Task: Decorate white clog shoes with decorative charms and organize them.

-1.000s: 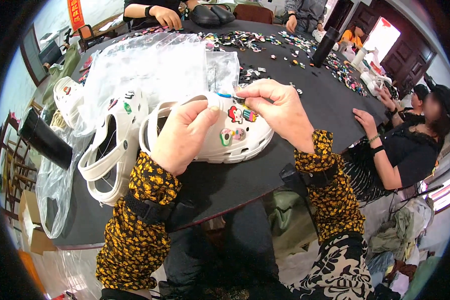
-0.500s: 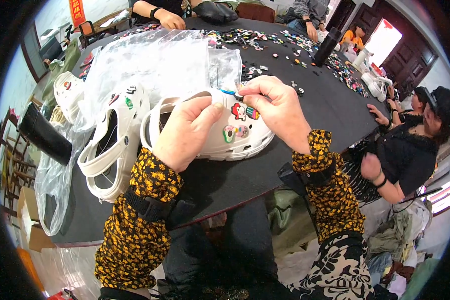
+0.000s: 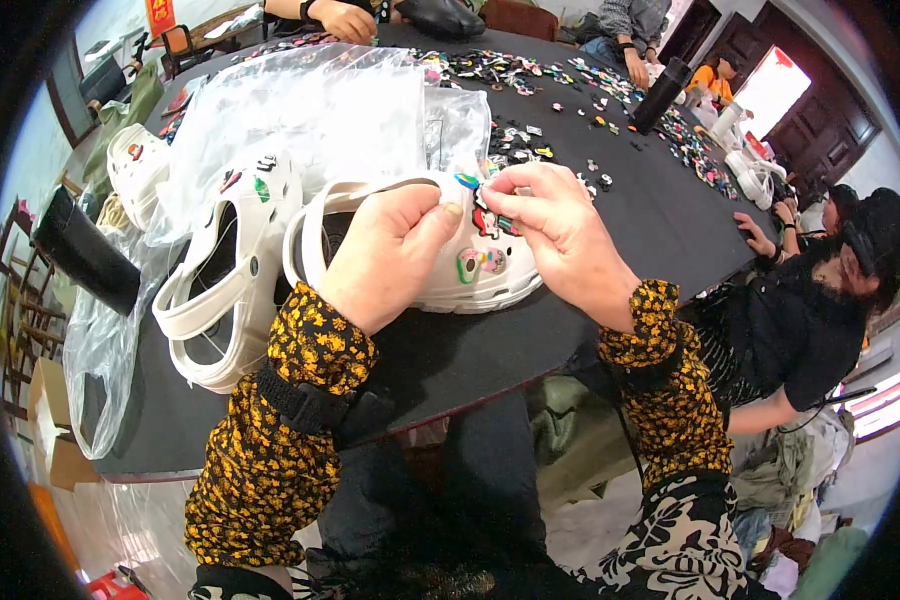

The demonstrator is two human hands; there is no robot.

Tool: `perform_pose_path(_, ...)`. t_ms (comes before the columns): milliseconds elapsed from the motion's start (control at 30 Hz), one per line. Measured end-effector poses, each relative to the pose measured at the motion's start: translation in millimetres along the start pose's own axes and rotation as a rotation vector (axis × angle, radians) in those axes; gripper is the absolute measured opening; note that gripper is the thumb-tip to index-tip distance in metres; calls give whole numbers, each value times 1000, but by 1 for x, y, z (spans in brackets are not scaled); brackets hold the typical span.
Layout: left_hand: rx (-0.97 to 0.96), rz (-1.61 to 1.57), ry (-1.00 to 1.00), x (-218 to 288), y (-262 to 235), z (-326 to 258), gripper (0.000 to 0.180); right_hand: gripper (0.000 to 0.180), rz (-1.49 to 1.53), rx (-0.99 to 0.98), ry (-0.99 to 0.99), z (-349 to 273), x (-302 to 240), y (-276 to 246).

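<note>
A white clog lies on the dark table in front of me, toe to the right. My left hand is closed on its upper, thumb outside and the other fingers hidden by the clog. On the toe part are colourful shoe charms, among them a green-rimmed, pink-spotted charm and a blue one. My right hand pinches with thumb and forefinger at a small charm there, mostly covered by the fingertips. Left of this clog stands a second white clog with several charms.
Clear plastic bags lie behind the clogs, and another white clog is at the left. Loose charms are scattered across the far table. Black cylinders stand left and right. Other people sit around the table.
My right hand has turned slightly and its fingers now cover more of the charms on the toe. The left hand keeps its hold. At the right, a person's raised hand has dropped from sight.
</note>
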State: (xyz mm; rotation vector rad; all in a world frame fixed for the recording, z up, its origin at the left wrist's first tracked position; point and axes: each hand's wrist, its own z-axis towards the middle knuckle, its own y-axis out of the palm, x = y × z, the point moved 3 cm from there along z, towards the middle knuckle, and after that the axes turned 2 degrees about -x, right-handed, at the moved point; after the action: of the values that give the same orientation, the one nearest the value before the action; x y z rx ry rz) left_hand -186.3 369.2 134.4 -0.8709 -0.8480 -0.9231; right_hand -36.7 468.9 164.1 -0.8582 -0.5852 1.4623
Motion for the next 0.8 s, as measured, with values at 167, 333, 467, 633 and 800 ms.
perform_pose_path(167,10,-16,39,3,2,-3,24,31,-47,-62,-38,-1,0,3)
perform_pose_path(333,-23,36,53,5,2,-5,23,31,-11,-126,-55,1,-1,4)
perform_pose_path(467,-20,33,9,6,3,-5,23,30,-9,-157,-92,4,-3,4)
perform_pose_path(633,-37,60,22,9,4,-5,22,27,-52,-195,-103,7,-7,3)
perform_pose_path(800,-11,-21,-18,1,7,-2,25,26,-128,-187,-98,9,-9,5)
